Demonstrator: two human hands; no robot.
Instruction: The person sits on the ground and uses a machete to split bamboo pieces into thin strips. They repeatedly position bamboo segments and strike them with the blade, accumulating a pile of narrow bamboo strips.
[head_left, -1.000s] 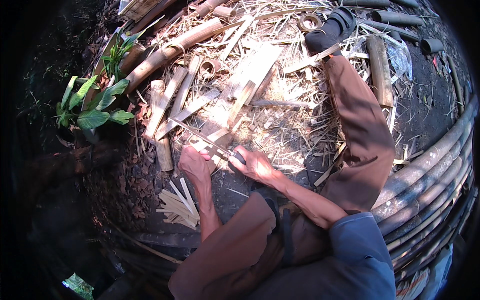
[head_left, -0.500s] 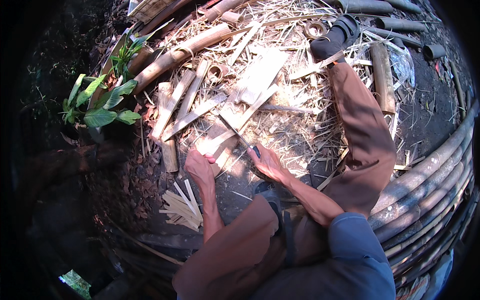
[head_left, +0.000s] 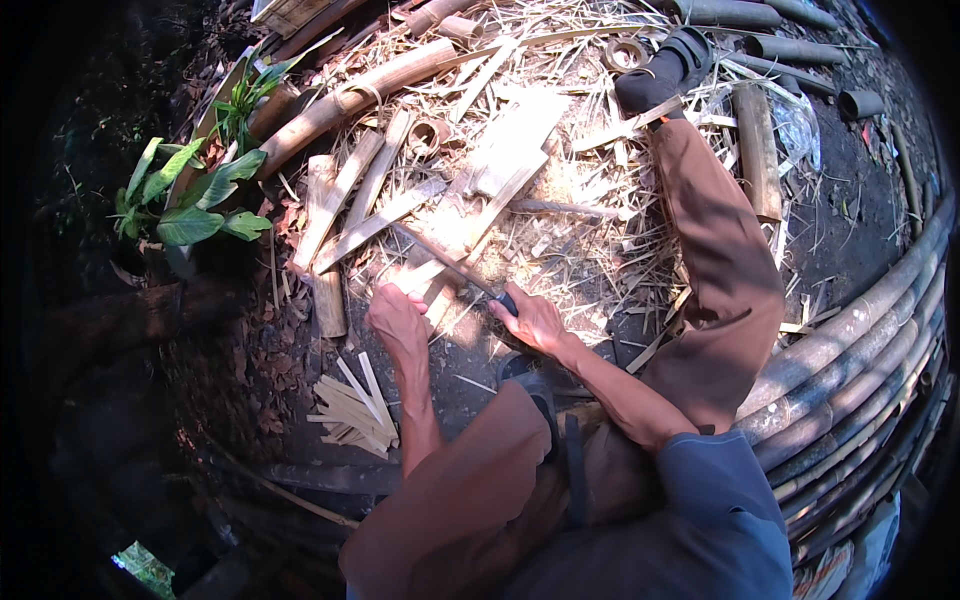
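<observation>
My right hand point(head_left: 532, 322) is wrapped round the dark handle of a knife point(head_left: 443, 258). Its long narrow blade slants up to the left and crosses over a pale bamboo strip point(head_left: 508, 195). At the strip's near end, my left hand point(head_left: 398, 318) is closed with the fingertips pinched on it; the exact grip is partly hidden. Under the strip lies a bamboo piece point(head_left: 440, 298), partly covered. Bright sun washes out a flat pale board point(head_left: 520, 130) beyond the blade. Below my left hand lies a small pile of thin split bamboo strips point(head_left: 350, 415).
Shavings litter the ground around my outstretched right leg point(head_left: 715, 250). Split bamboo pieces point(head_left: 340, 200) and a long bamboo pole point(head_left: 360, 95) lie at the left, near a leafy plant point(head_left: 190, 215). Stacked bamboo poles point(head_left: 850, 350) curve along the right; a short bamboo section point(head_left: 757, 150) lies beside my foot.
The knife has swung, its tip now farther left and the blade lying flatter across the strip. My left hand stays at the strip's near end. The whole view has shifted slightly.
</observation>
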